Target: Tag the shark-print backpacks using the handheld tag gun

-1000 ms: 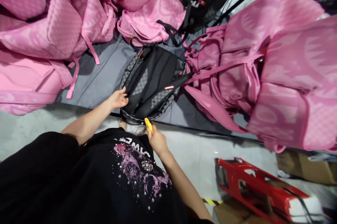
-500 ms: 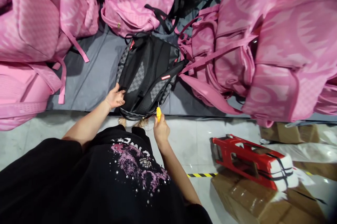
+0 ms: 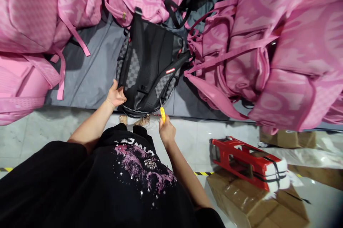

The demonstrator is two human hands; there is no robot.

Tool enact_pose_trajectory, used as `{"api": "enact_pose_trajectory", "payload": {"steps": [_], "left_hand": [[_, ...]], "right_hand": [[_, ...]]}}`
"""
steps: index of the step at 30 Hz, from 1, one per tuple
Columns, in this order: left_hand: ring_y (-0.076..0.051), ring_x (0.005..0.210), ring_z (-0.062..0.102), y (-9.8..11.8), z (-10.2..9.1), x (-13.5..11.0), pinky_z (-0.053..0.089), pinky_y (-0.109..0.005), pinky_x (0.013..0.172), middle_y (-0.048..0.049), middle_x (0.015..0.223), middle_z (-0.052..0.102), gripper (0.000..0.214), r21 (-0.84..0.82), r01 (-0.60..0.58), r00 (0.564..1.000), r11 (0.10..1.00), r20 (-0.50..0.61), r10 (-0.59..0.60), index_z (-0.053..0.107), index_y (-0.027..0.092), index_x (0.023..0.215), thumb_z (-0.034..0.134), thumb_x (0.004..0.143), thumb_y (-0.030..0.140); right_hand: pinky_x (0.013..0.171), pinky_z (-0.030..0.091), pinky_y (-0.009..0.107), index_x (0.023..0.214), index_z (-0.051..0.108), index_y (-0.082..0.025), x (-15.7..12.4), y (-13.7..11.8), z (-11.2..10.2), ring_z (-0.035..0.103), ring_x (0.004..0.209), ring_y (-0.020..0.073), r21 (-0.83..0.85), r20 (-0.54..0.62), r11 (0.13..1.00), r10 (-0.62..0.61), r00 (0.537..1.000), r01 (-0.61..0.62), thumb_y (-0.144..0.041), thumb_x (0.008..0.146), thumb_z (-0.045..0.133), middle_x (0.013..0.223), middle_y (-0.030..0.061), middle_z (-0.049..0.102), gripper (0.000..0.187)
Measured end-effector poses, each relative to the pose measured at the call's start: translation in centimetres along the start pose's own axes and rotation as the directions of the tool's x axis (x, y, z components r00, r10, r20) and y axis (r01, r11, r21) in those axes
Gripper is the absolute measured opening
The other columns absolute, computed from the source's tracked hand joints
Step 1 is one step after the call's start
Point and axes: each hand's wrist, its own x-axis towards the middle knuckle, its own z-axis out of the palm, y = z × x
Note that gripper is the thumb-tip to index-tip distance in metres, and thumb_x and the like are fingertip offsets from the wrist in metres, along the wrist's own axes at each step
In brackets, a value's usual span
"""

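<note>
A black and grey checkered backpack (image 3: 148,67) lies on the grey cloth with its straps and back panel facing up. My left hand (image 3: 116,95) is at its lower left edge, thumb raised apart and fingers loosely bent, holding nothing. Whether those fingers touch the bag is hard to tell. Near the bag's lower right corner, my right hand (image 3: 167,130) is closed around yellow thread snips (image 3: 162,114), whose thin metal tip points up at the bag's edge. Part of their handle is hidden in the fist.
Pink backpacks (image 3: 29,14) are heaped on the left, at the back and on the right (image 3: 300,60). Grey cloth (image 3: 88,74) covers the low surface. To the lower right, a red folded frame (image 3: 241,160) rests on a cardboard box (image 3: 235,199).
The bag's left strap now stands up and back, baring more of the back panel. My right hand with the snips has shifted slightly right and down. The view has moved a little.
</note>
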Motion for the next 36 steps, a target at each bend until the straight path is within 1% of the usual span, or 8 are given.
{"api": "enact_pose_trajectory", "payload": {"steps": [3, 7, 13, 17, 24, 27, 32, 36], "left_hand": [[-0.012, 0.050, 0.065, -0.1, 0.0, -0.2, 0.032, -0.015, 0.033, -0.0059, 0.066, 0.072, 0.076, -0.030, -0.024, 0.998, 0.999, 0.050, 0.025, 0.070, 0.017, 0.085, 0.021, 0.093, 0.075], [-0.009, 0.042, 0.060, -0.2, 0.2, 0.2, 0.025, -0.014, 0.027, -0.0055, 0.066, 0.072, 0.079, -0.029, -0.024, 1.000, 0.999, 0.004, 0.024, 0.068, 0.016, 0.080, 0.019, 0.092, 0.077], [-0.012, 0.054, 0.067, -0.5, 0.3, 0.6, 0.023, -0.011, 0.026, -0.0107, 0.081, 0.074, 0.082, 0.049, -0.013, 1.000, 0.999, 0.029, 0.012, 0.069, 0.016, 0.110, 0.025, 0.088, 0.081], [-0.010, 0.050, 0.063, -0.6, 0.3, 0.7, 0.023, -0.011, 0.027, -0.0112, 0.082, 0.074, 0.084, 0.090, -0.015, 1.000, 0.996, 0.004, 0.015, 0.070, 0.015, 0.104, 0.025, 0.086, 0.083], [-0.005, 0.035, 0.047, -0.6, 0.2, 1.6, 0.027, -0.013, 0.025, -0.0134, 0.083, 0.073, 0.089, 0.076, 0.028, 0.995, 0.997, 0.098, -0.036, 0.069, 0.012, 0.094, 0.020, 0.084, 0.085], [-0.006, 0.036, 0.050, -0.7, 0.5, 1.3, 0.028, -0.013, 0.026, -0.0136, 0.082, 0.073, 0.087, 0.073, 0.027, 0.995, 0.997, 0.095, -0.034, 0.068, 0.012, 0.092, 0.021, 0.085, 0.084], [-0.009, 0.047, 0.061, -0.5, 1.6, 0.4, 0.026, -0.013, 0.028, -0.0082, 0.075, 0.072, 0.074, 0.084, 0.009, 1.000, 0.996, 0.017, -0.010, 0.066, 0.014, 0.091, 0.023, 0.093, 0.074], [-0.011, 0.054, 0.063, -0.7, 2.9, -0.5, 0.043, -0.017, 0.041, -0.0038, 0.074, 0.069, 0.046, 0.242, -0.029, 1.000, 0.970, -0.005, 0.031, 0.064, 0.016, 0.091, 0.042, 0.099, 0.056]], "right_hand": [[0.060, 0.027, 0.026, 0.132, 0.049, -0.015, -0.7, 0.1, -0.3, 0.063, 0.071, 0.0171, 0.049, 0.023, 0.999, 0.006, 1.000, -0.008, -0.035, 0.105, 0.039, 0.088, 0.0076, 0.071, 0.034], [0.061, 0.026, 0.027, 0.127, 0.051, -0.015, -0.9, 0.2, -1.1, 0.060, 0.068, 0.0164, 0.097, 0.039, 0.995, 0.020, 0.999, -0.024, -0.034, 0.105, 0.038, 0.087, 0.0075, 0.070, 0.032], [0.061, 0.026, 0.027, 0.122, 0.053, -0.014, -1.4, 0.4, -2.1, 0.059, 0.068, 0.0165, 0.177, 0.026, 0.983, 0.050, 0.998, -0.054, -0.035, 0.105, 0.036, 0.086, 0.0082, 0.069, 0.032], [0.061, 0.028, 0.027, 0.119, 0.054, -0.013, -1.8, 0.4, -2.2, 0.059, 0.070, 0.0178, 0.181, 0.034, 0.981, 0.061, 0.998, -0.066, -0.035, 0.105, 0.034, 0.086, 0.0090, 0.068, 0.033], [0.060, 0.028, 0.028, 0.117, 0.054, -0.013, -1.5, 0.0, -2.8, 0.063, 0.074, 0.0198, 0.182, 0.062, 0.975, 0.116, 0.991, -0.126, -0.033, 0.105, 0.033, 0.091, 0.0121, 0.071, 0.031], [0.060, 0.029, 0.028, 0.114, 0.055, -0.014, -4.0, 0.7, -3.1, 0.064, 0.073, 0.0209, 0.236, 0.038, 0.965, 0.104, 0.994, -0.110, -0.033, 0.104, 0.032, 0.089, 0.0127, 0.071, 0.032], [0.057, 0.032, 0.028, 0.109, 0.056, -0.016, -12.4, 1.2, -1.5, 0.064, 0.065, 0.0237, 0.350, 0.091, 0.933, 0.062, 0.994, -0.090, -0.040, 0.100, 0.026, 0.075, 0.0095, 0.069, 0.040], [0.059, 0.034, 0.028, 0.115, 0.055, -0.017, -13.9, -0.5, -0.4, 0.066, 0.069, 0.0239, 0.309, 0.207, 0.946, 0.035, 0.978, -0.099, -0.040, 0.100, 0.028, 0.078, 0.0086, 0.070, 0.038]]}}
